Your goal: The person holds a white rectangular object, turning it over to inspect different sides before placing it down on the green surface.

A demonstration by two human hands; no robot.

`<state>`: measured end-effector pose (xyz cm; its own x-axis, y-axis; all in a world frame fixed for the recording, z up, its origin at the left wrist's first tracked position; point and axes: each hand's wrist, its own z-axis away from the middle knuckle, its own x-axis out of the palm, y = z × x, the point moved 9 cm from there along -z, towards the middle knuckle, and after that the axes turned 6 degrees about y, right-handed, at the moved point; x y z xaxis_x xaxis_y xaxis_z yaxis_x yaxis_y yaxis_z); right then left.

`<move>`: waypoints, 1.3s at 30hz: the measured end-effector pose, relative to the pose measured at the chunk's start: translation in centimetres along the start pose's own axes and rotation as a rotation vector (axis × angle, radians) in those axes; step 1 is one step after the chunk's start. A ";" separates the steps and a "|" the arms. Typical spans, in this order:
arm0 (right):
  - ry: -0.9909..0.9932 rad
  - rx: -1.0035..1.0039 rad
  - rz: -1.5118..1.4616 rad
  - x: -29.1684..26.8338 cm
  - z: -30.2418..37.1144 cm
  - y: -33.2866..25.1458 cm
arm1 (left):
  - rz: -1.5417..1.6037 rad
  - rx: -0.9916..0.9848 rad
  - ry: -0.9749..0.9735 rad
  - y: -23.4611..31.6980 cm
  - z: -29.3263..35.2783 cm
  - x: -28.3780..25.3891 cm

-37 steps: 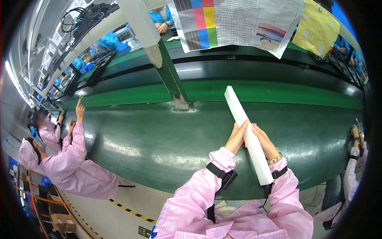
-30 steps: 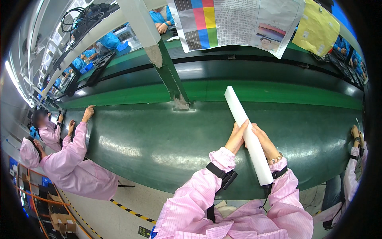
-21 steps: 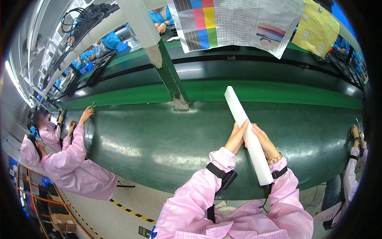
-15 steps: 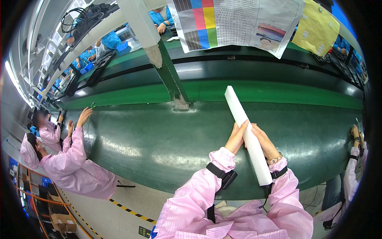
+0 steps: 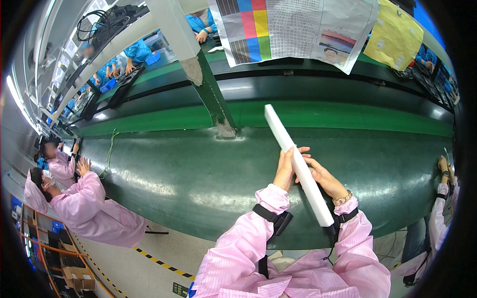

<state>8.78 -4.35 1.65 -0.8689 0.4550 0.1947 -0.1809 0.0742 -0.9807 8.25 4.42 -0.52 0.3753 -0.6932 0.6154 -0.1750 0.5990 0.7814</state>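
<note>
A long white foam bar [image 5: 312,192] is held at a slant above the green work surface, its far end leaning to the left. Around its middle my left hand [image 5: 284,166] is closed, the thumb on the near face and fingertips showing past the right edge. From the right, my right hand [image 5: 325,180] holds the bar with its fingers passing behind it; part of those fingers is hidden by the bar. The bar's lower end lies close to my right wrist, which wears a bracelet and a black strap.
The green bench [image 5: 198,169] spreads before me, with a green post [image 5: 212,94] rising from its far side. Printed sheets [image 5: 293,35] and a yellow paper [image 5: 396,35] hang above. A green wire [image 5: 110,151] lies near a pink-clad co-worker [image 5: 94,208] at left; another person [image 5: 439,213] stands at right.
The white foam bar has shifted left and turned, showing a narrower face. My left hand has moved slightly left with it. The left co-worker's raised hand has dropped away from the green wire.
</note>
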 end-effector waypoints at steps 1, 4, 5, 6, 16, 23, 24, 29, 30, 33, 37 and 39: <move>-0.053 0.038 -0.026 0.7 0.1 0.0 | 0.005 0.020 0.041 0.5 -0.2 -0.8; -0.065 0.021 0.010 0.7 0.2 -0.1 | 0.004 0.060 0.093 1.6 -0.5 -1.8; -0.065 0.021 0.009 0.8 0.2 -0.1 | -0.005 0.077 0.120 1.8 -0.5 -2.1; -0.071 0.017 0.006 0.8 0.2 -0.1 | -0.014 0.094 0.148 2.0 -0.5 -2.5; -0.055 0.106 -0.038 0.5 0.1 1.1 | -0.051 0.044 0.106 1.3 -0.8 -2.2; 0.001 0.085 -0.060 0.2 0.0 0.8 | -0.038 0.065 0.118 0.6 -1.3 -2.9; 0.022 0.100 -0.051 0.0 0.0 0.9 | -0.078 0.064 0.094 0.6 -1.3 -2.7; 0.071 0.095 -0.038 -0.5 0.0 0.7 | -0.133 0.085 0.064 1.2 -0.9 -1.8; 0.073 0.092 -0.029 -0.5 0.0 0.6 | -0.126 0.079 0.050 1.2 -0.9 -1.8; 0.076 0.041 -0.019 -0.4 -0.1 0.3 | -0.124 0.074 0.022 1.2 -0.8 -1.8; 0.068 -0.021 -0.012 -0.4 -0.3 -0.1 | -0.137 0.088 -0.030 1.1 -0.9 -1.8; 0.090 -0.027 0.016 -0.8 -0.3 -0.2 | -0.142 0.082 -0.006 1.3 -0.8 -1.3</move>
<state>9.65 -4.42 1.67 -0.8267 0.5338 0.1778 -0.1537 0.0898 -0.9840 8.30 6.43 -0.34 0.3964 -0.7707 0.4989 -0.1949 0.4603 0.8661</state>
